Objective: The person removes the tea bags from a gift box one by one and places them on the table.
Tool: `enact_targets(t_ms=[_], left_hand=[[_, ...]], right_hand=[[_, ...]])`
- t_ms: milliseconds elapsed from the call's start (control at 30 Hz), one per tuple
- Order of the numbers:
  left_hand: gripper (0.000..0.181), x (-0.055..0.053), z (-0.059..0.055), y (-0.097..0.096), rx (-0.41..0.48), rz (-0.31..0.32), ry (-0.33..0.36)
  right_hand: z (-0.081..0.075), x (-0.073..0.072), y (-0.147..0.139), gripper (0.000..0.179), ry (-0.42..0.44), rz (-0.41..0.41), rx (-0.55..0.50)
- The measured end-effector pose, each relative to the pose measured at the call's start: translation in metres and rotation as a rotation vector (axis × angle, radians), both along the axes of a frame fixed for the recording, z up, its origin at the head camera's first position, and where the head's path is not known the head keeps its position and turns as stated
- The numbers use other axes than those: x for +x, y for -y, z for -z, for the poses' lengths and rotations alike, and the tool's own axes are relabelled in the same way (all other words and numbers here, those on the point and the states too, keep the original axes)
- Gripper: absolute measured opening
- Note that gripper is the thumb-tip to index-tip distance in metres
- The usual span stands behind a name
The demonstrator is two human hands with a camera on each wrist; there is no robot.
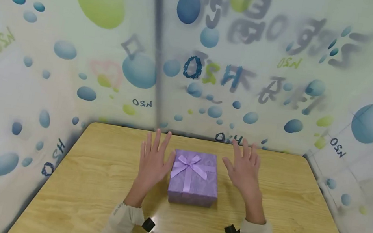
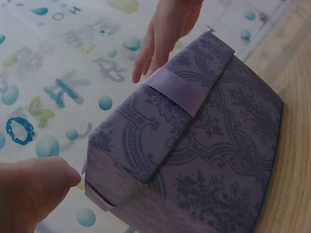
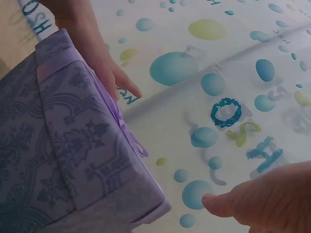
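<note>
A purple patterned gift box (image 1: 198,184) with a lid stands on the table, a lilac ribbon bow (image 1: 190,166) on its top. Just left of it is my left hand (image 1: 154,163), fingers spread and straight, its thumb close by the box's left side. On the other side my right hand (image 1: 244,172) is held with fingers spread, a gap between its thumb and the box. Neither hand holds anything. In the left wrist view the box's side (image 2: 218,145) shows a damask pattern and the ribbon band (image 2: 177,90) over the lid.
The wooden table (image 1: 98,183) has its far edge against a pale curtain (image 1: 109,54) printed with blue and green spots and lettering. More of this sheeting stands at both sides. A small black device (image 1: 148,224) sits at the left sleeve, another (image 1: 232,231) at the right.
</note>
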State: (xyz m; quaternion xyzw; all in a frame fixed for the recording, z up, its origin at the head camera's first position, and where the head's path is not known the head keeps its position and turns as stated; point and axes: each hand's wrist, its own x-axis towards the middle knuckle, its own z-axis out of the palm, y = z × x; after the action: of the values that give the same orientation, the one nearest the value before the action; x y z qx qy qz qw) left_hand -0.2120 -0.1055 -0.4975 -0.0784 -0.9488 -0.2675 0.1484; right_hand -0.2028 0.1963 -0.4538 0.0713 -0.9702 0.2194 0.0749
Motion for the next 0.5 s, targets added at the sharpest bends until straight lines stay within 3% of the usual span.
enact_targets(t_ms=[100,333,500], left_hand=[[0.072,0.002,0.000,-0.002,0.013,0.013,0.020],[0.066,0.006,-0.002,-0.008,0.054,0.022,0.091],[0.053,0.005,0.001,-0.013,0.029,0.029,0.079]], right_hand=[[0.002,0.000,0.005,0.069,0.040,-0.017,0.024],[0.004,0.006,0.018,0.067,0.242,-0.142,0.006],[0.003,0.009,0.024,0.063,0.275,-0.199,-0.003]])
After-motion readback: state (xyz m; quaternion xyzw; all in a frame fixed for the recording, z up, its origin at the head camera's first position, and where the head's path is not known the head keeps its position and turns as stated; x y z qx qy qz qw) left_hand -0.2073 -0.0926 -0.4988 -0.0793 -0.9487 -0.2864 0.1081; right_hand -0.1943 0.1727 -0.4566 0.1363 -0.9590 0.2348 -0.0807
